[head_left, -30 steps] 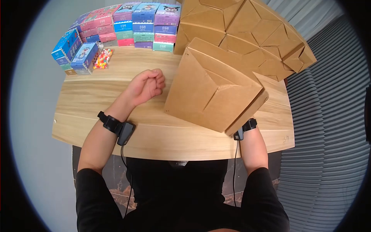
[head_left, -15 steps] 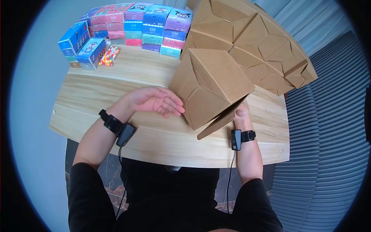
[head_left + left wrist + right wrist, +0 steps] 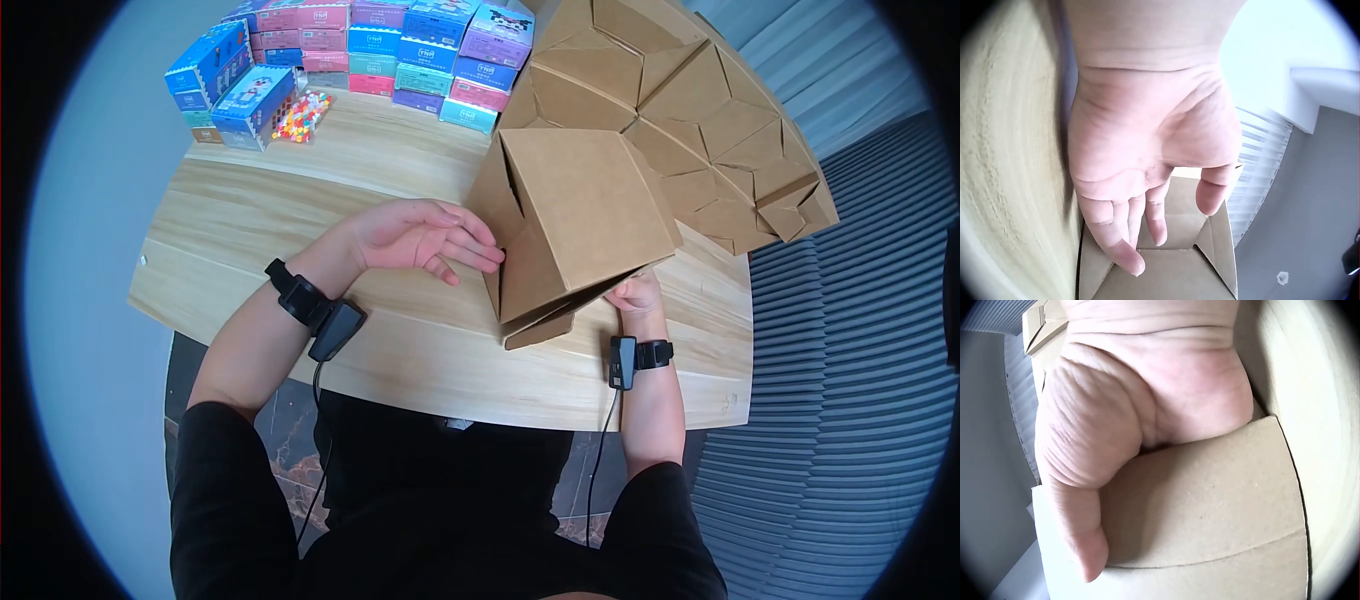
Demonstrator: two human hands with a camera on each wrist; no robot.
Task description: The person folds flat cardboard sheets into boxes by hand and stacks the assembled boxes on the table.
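A brown cardboard box (image 3: 600, 205) stands tilted over the wooden table (image 3: 250, 225), with a loose flap (image 3: 540, 332) at its near lower edge. My right hand (image 3: 640, 292) grips the box at its near right side. In the right wrist view the thumb of that hand (image 3: 1122, 419) lies along a cardboard panel (image 3: 1210, 500), and its other fingers are hidden behind the panel. My left hand (image 3: 425, 238) is palm up with fingers extended, the fingertips right at the box's left side. Folded panels of the box (image 3: 1175, 269) show beyond the left fingers in the left wrist view.
Behind the box stands a stack of open-sided cardboard boxes (image 3: 680, 120) with folded-in flaps. Several colourful small boxes (image 3: 420, 55) are piled along the back left. A clear bag of multicoloured beads (image 3: 302, 117) lies beside a blue box (image 3: 255, 105).
The cardboard box has turned, bringing another side upward and its loose near flap into view. My left hand has uncurled its fingers and moved to the box's left side.
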